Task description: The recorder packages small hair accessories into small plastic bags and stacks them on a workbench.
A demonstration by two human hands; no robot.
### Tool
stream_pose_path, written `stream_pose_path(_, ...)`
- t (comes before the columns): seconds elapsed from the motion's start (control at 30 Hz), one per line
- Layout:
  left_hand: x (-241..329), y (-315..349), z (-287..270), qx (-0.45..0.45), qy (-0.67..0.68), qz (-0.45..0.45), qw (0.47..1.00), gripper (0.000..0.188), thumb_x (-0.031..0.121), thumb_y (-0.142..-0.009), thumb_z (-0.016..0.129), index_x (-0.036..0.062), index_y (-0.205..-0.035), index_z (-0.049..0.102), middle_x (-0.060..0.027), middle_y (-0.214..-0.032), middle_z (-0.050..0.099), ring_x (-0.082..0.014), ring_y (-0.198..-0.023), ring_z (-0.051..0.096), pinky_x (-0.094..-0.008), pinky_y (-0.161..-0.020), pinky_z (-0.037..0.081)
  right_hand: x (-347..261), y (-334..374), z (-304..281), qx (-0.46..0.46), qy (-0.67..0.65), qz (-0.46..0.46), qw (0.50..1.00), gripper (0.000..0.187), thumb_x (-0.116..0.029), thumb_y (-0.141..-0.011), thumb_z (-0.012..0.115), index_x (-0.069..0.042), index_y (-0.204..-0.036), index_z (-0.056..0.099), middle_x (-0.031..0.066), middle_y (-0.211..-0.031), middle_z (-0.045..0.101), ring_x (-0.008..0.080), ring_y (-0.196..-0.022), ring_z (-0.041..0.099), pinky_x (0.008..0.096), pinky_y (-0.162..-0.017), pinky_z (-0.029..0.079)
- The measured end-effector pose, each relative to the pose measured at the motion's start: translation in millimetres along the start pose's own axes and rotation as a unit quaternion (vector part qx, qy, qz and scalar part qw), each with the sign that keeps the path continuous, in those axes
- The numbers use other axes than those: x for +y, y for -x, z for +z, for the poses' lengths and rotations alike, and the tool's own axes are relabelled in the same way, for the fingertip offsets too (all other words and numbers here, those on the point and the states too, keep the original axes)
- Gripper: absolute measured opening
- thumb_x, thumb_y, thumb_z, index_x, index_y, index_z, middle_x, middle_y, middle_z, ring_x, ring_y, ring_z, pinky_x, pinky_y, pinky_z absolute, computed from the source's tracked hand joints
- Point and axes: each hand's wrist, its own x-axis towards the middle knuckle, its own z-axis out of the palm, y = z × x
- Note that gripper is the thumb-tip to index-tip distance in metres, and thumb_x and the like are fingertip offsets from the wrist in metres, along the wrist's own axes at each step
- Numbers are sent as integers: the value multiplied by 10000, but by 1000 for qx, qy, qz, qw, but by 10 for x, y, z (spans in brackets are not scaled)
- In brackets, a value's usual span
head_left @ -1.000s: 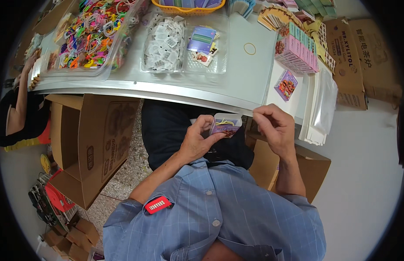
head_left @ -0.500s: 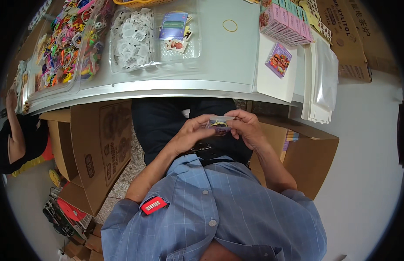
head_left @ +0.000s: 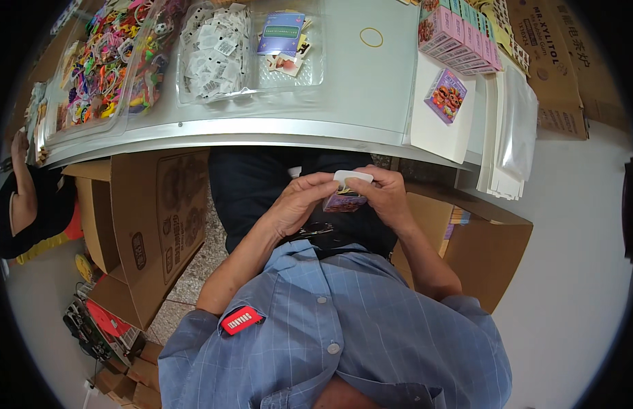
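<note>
Over my lap, a small printed purple carton [head_left: 344, 202] is held between both hands, its white end flap [head_left: 352, 177] raised. My left hand [head_left: 299, 199] grips the carton's left side, thumb and fingers near the top edge. From the right, my right hand [head_left: 387, 195] holds it too, with the thumb pressed on the white flap. A bit of something yellow shows in the carton's mouth under the flap; the rest of the contents is hidden. On the table ahead lies a similar closed purple carton [head_left: 445, 96] on white card.
Clear trays on the table hold colourful small toys [head_left: 101, 75], white packets [head_left: 217, 54] and printed cards [head_left: 281, 34]. A rubber band [head_left: 371, 37] and pink cartons [head_left: 460, 41] lie farther right. Cardboard boxes [head_left: 159, 225] flank my legs. Another person's arm [head_left: 23, 184] shows at far left.
The carton has tilted so its printed front shows, and its flap now bends over the opening under my right thumb. The yellow item inside is mostly covered. The view has shifted slightly.
</note>
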Motion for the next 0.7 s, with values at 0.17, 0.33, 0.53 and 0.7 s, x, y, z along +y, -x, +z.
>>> stream_pose_path(0.17,-2,-58,-55,4,-67,1,998,193,51,-922,699,27,-1114,706,-54,-1040,714,-127,-978,657,-272,-905,512,23,40,13,-14,4,-8,1000,197,-84,-929,704,39,-1081,724,16,-885,623,64,-737,552,216,-652,437)
stream_pose_path(0.33,17,-38,5,55,-110,54,991,200,-10,-879,722,-7,-1080,722,-71,-1018,715,-133,-929,665,-272,-855,537,183,21,-169,-64,-162,9,985,203,-54,-957,635,31,-1122,715,54,-993,656,91,-725,567,217,-646,468)
stream_pose_path(0.53,43,21,40,52,-462,334,820,163,3,-847,758,-22,-1009,757,-148,-1015,738,-220,-955,703,-305,-852,555,287,-30,-241,-85,-175,-18,981,205,11,-928,634,52,-1113,713,132,-1125,654,127,-801,608,242,-667,505)
stream_pose_path(0.7,18,55,5,34,-460,321,827,182,25,-832,779,-8,-1010,766,-147,-1037,750,-230,-979,708,-317,-875,549,192,-8,-297,-105,-77,-75,989,207,28,-916,658,44,-1115,717,138,-1116,658,128,-805,616,249,-686,520)
